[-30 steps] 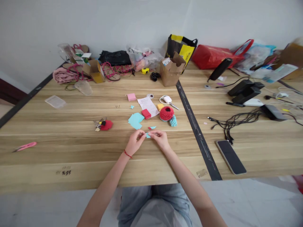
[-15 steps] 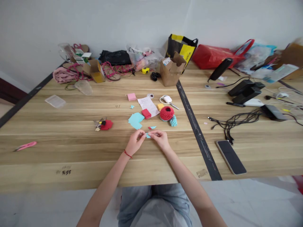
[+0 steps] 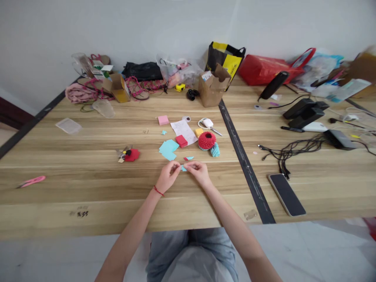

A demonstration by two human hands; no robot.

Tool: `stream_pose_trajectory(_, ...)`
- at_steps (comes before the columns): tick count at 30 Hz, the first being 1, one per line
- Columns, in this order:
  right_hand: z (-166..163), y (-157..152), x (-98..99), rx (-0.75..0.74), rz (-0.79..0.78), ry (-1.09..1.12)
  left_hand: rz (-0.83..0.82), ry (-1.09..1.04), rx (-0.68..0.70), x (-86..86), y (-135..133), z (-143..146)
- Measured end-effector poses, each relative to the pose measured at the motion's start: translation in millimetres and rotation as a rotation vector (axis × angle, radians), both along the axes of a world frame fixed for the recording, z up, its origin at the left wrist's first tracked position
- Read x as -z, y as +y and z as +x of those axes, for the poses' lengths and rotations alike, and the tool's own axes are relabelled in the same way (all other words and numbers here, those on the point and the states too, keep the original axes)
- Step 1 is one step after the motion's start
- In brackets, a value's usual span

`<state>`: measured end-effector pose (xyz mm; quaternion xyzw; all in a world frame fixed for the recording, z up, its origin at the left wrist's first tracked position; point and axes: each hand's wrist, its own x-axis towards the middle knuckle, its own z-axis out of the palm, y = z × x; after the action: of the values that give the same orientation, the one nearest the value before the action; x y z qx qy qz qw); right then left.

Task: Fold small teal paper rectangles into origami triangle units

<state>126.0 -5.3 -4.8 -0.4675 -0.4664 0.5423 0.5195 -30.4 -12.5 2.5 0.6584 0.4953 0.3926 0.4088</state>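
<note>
My left hand (image 3: 168,176) and my right hand (image 3: 198,172) meet over the wooden table (image 3: 88,164), and both pinch a small light-blue paper piece (image 3: 183,168) between their fingertips. A red thread sits on my left wrist. Just beyond my hands lie a red-and-blue folded paper bit (image 3: 188,158) and a stack of light-blue paper sheets (image 3: 168,149). Further back are a red paper block (image 3: 181,141), a white printed slip (image 3: 184,131), a pink note pad (image 3: 163,120) and a red and teal folded-paper model (image 3: 209,143).
A phone (image 3: 286,194) lies face up at the right, by a tangle of black cables (image 3: 289,150). Pink snips (image 3: 31,181) lie far left, a red key fob (image 3: 129,154) left of centre. Bags, a brown carton (image 3: 212,88) and sandals line the back wall.
</note>
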Motion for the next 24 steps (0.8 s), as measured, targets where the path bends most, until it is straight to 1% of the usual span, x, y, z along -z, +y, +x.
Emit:
stream_pose_trajectory(18,1.7,1.4,2.1,-0.021,-0.015,0.011,-0.006,0.008,-0.017,1.4,-1.0,0.3)
stream_pose_trajectory(24,1.3,0.3,-0.7,-0.007,-0.001,0.012,-0.007,-0.003,-0.012,-0.1,-1.0,0.4)
